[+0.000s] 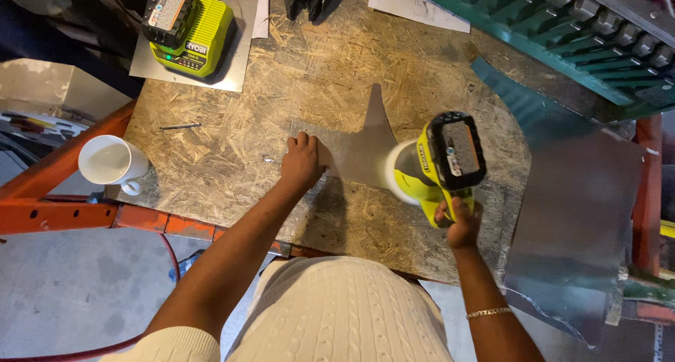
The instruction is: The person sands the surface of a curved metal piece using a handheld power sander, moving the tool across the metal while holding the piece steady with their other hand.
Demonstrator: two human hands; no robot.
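Closed around the handle of a yellow-green cordless power tool [439,166], our right hand [458,223] has a full grip on it, battery end up toward the camera and the working end pointed down at a thin piece of grey sheet metal [351,151]. Whether the tool's tip actually touches the metal we cannot tell, since the tool's body hides that spot. Our left hand [302,163] lies flat on the sheet's left part, fingers spread and pressing down rather than curled around anything, which we judge keeps the light metal from sliding or lifting under the tool. The sheet lies near the middle of the chipboard surface [232,151], with a narrow pointed tongue rising from its top edge.

Off to the left, at the surface's edge, stands a white mug [111,162], well apart from the work. At the far left corner a battery charger [188,30] in the same yellow-green sits on another metal plate. A small dark screw or nail [179,127] lies loose between the charger and our left hand. A larger sheet of metal [576,221] hangs off to the right, beside an orange frame [42,193] member.
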